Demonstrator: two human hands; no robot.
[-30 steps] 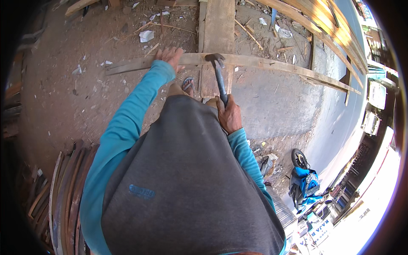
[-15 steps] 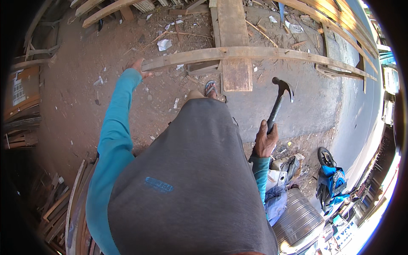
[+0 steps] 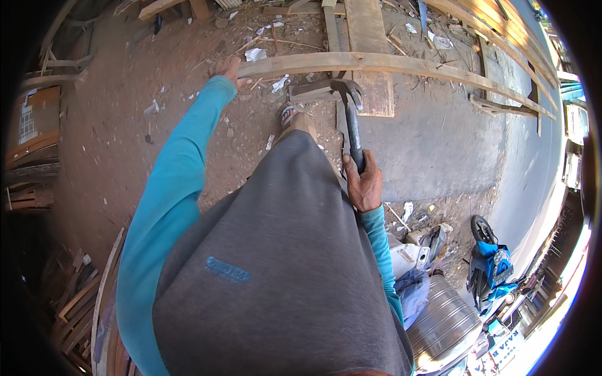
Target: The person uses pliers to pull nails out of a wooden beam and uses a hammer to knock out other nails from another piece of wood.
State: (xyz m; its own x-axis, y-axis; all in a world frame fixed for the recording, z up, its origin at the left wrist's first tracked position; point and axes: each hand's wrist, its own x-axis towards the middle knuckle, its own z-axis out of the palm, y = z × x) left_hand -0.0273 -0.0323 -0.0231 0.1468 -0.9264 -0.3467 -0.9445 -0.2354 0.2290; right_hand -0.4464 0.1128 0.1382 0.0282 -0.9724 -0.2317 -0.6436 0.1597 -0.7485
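Note:
My left hand [image 3: 229,70] is closed around the left end of a long wooden beam [image 3: 401,62], which stretches away to the right. Held by its dark grip in my right hand [image 3: 365,183] is a claw hammer [image 3: 353,128]. The hammer's head is up, close below the beam in the view; whether it touches the wood I cannot tell. A wide plank [image 3: 369,31] runs crosswise beneath the beam. Beside the hammer's head, a short wooden block [image 3: 310,92] lies on the ground.
More long timbers [image 3: 495,28] lie at the far right. Piled wood [image 3: 78,313] fills the lower left. A ribbed metal drum [image 3: 445,323] and a blue motorbike [image 3: 492,266] stand at the lower right. Paper scraps [image 3: 256,54] and wood bits litter the dirt. My sandalled foot [image 3: 289,115] is below the beam.
My left hand and the beam's held end have shifted right and farther off. My right hand has swung the hammer left, toward the beam. My foot has moved left in the view.

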